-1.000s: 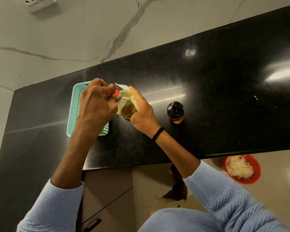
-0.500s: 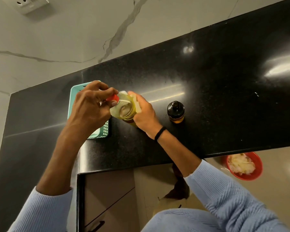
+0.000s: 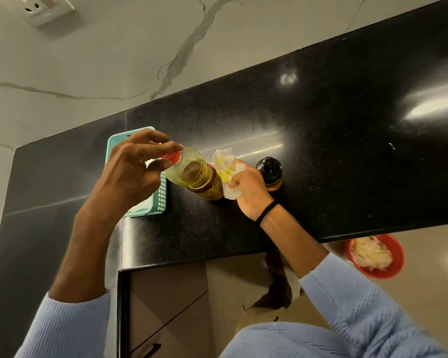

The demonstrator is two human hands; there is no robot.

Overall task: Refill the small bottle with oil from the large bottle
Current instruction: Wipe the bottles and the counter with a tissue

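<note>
On the tabletop, left to right: basket, large bottle, small bottle. The left hand pinches the cap atop the large bottle; the right hand holds a tissue between the 2 bottles. A bowl sits on the floor, before the tabletop.

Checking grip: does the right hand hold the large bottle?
No, the right hand grips a crumpled tissue beside the large bottle.

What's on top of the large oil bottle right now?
A red cap, pinched by the left hand. The hand covers part of it, so whether it is screwed tight on the large bottle cannot be seen.
</note>
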